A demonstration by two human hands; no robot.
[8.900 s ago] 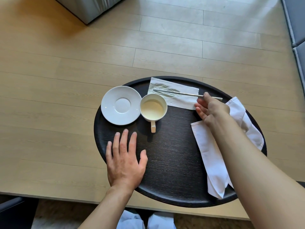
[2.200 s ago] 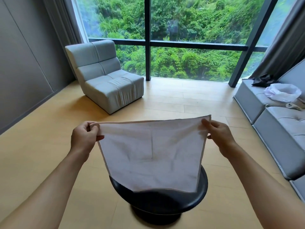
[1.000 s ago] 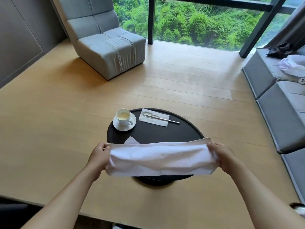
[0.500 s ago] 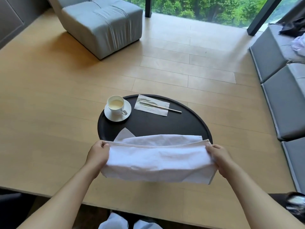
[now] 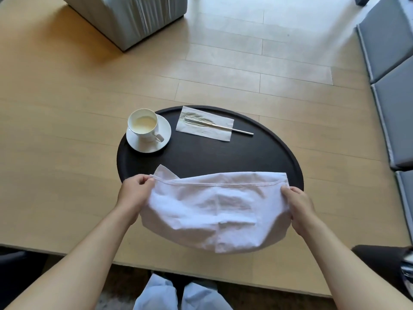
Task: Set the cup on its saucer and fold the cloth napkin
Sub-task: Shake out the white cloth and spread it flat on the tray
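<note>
Here: pale wood plank floor [image 5: 223, 70], filling the scene; grey upholstered armchair [image 5: 131, 16] far left, grey cushioned sofa [image 5: 393, 63] along the right edge. Round dark wooden table [image 5: 223, 153], centre. White cloth napkin [image 5: 212, 211], doubled over, hemmed edge along the far side, held over the near half of the table; whether its belly touches the top cannot be told. Left hand [image 5: 134, 195] closed on the napkin's left end, fingers curled round the hem. Right hand [image 5: 297, 206] closed on the right end, thumb on top. White round saucer [image 5: 163, 130], far left on the table; white ceramic cup [image 5: 143, 126] with pale liquid standing on it, handle pointing near-right. White paper napkin [image 5: 205, 126], far centre, flat. Thin silver utensil [image 5: 237, 130] lying across it, one end jutting right
</note>
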